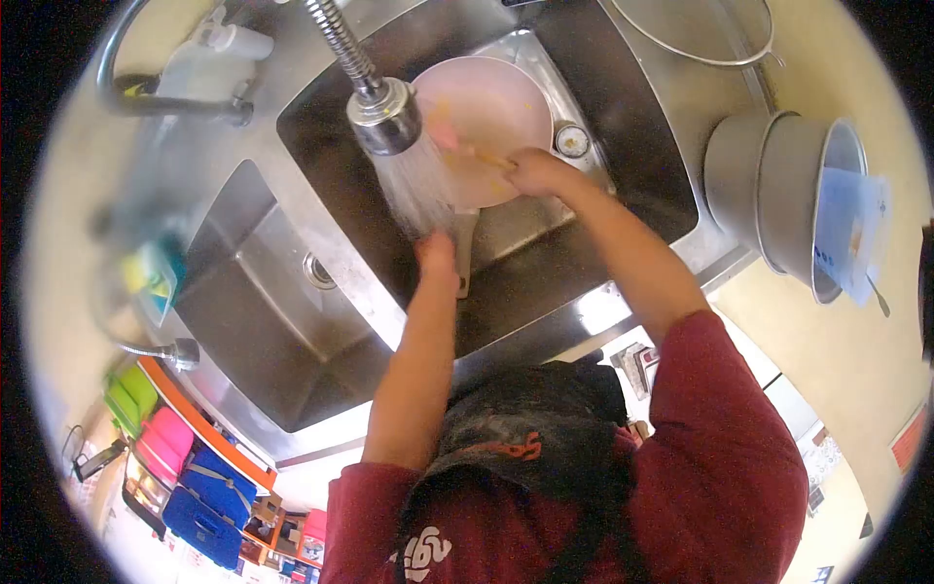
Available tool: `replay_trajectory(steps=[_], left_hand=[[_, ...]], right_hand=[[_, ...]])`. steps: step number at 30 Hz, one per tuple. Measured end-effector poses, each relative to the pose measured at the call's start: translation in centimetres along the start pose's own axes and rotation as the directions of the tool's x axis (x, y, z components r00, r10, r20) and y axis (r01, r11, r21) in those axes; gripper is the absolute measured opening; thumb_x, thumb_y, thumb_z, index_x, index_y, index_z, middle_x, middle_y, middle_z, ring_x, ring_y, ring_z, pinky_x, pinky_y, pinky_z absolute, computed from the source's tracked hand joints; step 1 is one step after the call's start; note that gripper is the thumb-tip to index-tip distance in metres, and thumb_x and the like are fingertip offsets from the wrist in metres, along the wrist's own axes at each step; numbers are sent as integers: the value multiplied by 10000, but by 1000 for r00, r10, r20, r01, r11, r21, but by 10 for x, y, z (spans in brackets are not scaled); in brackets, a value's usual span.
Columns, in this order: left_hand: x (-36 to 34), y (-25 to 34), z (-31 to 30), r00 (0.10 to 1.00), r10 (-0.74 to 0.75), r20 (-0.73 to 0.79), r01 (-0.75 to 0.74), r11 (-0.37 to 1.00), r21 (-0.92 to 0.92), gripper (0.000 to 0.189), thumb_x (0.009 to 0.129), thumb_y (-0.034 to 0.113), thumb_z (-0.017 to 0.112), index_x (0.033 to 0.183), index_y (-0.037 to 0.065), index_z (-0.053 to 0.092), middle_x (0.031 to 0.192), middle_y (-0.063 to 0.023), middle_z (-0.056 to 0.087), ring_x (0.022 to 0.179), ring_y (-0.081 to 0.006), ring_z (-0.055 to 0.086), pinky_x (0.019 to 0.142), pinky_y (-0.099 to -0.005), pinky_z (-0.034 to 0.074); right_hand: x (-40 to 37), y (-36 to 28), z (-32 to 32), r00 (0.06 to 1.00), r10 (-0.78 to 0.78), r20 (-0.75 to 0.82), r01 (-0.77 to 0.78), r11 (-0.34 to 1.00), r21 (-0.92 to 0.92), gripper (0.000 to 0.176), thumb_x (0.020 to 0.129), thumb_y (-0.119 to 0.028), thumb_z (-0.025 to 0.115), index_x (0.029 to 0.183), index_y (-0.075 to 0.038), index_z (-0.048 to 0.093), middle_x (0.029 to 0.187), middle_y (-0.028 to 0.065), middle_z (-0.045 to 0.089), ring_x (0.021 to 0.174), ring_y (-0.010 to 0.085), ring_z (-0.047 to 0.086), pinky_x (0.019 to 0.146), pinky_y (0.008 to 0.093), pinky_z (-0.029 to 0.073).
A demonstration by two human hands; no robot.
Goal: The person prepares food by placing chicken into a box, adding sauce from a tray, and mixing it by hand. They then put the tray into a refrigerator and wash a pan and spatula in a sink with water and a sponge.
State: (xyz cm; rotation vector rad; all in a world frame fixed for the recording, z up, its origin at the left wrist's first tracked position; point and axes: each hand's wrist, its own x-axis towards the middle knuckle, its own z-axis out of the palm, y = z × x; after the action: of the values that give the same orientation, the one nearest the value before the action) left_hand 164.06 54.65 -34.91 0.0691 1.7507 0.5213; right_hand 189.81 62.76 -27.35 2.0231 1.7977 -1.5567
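Note:
A round pink pan (506, 92) with yellowish bits on it lies tilted in the right sink basin. Its pale handle (466, 243) points toward me, and my left hand (437, 255) is closed round that handle. My right hand (541, 174) is over the pan's lower right side, its fingers closed on a thin yellowish handle with a pinkish head (443, 134) against the pan's surface. Water sprays from the metal spray head (385, 117) between the pan's left side and my left hand.
An unused left basin (282, 292) lies beside a metal divider. Large metal pots (778, 195) with a bluish plastic item (851, 234) stand on the right. A round metal rim (696, 60) is at the upper right. A second tap (180, 352) sits at the left.

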Motion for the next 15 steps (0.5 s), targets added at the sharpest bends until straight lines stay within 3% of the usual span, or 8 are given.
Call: replay_trajectory(steps=[1,2,3,4,9,11,13,15], left_hand=[[24,-29,2,998,65,3,-63,961,268,554,907,320,625,1363,23,521,1262,-180,632,1128,-358,616,953,-458,494],[45,-58,6,992,125,26,-120,846,519,580,888,326,641,1361,11,525,1267,-197,637,1143,-366,621,967,-455,490],[56,-73,9,982,176,65,-168,664,728,607,869,332,657,1360,-2,529,1272,-215,641,1157,-375,625,980,-452,485],[53,-76,10,981,166,98,-181,628,757,617,857,341,670,1352,-4,538,1279,-221,638,1178,-367,620,984,-442,485],[39,-56,8,984,15,175,-168,377,911,610,834,379,692,1293,-11,593,1288,-222,638,1208,-365,614,993,-435,488],[5,-38,10,989,128,71,-122,446,887,590,839,389,694,1268,-7,614,1245,-204,663,1152,-354,643,943,-447,520],[-43,-2,15,993,116,19,-79,539,839,567,845,402,695,1234,-5,630,1183,-193,681,1066,-335,675,867,-453,553],[-85,29,16,999,-17,46,-25,636,771,545,852,419,694,1189,-7,643,1104,-190,695,949,-309,708,765,-453,587]], right_hand=[[-14,-8,-10,989,-10,148,30,990,-136,318,873,-222,580,1066,-3,707,958,230,706,885,367,693,815,460,532],[-30,-18,-24,957,5,292,75,962,-262,324,867,-209,577,1083,0,699,964,234,706,901,371,692,824,462,531],[-29,-19,-21,949,9,314,90,949,-301,329,861,-202,576,1092,0,695,976,236,705,917,374,690,834,464,530],[-27,-19,-18,942,13,337,108,935,-338,334,854,-194,576,1101,0,691,988,238,705,933,378,688,844,465,529],[27,-29,18,996,-42,-75,35,994,-100,335,833,-221,597,1069,-13,712,1082,227,701,990,396,678,891,461,527],[61,35,14,980,-102,-173,73,983,-171,333,831,-256,619,1050,-28,724,1113,204,705,1009,372,689,879,461,538],[-19,-25,-73,992,127,18,-104,883,-458,351,842,-306,658,1059,-39,725,1105,182,716,1021,355,695,863,459,553],[-59,-69,-120,941,338,30,-235,713,-661,340,843,-326,707,1063,-68,734,1070,155,732,1023,309,708,855,453,560]])
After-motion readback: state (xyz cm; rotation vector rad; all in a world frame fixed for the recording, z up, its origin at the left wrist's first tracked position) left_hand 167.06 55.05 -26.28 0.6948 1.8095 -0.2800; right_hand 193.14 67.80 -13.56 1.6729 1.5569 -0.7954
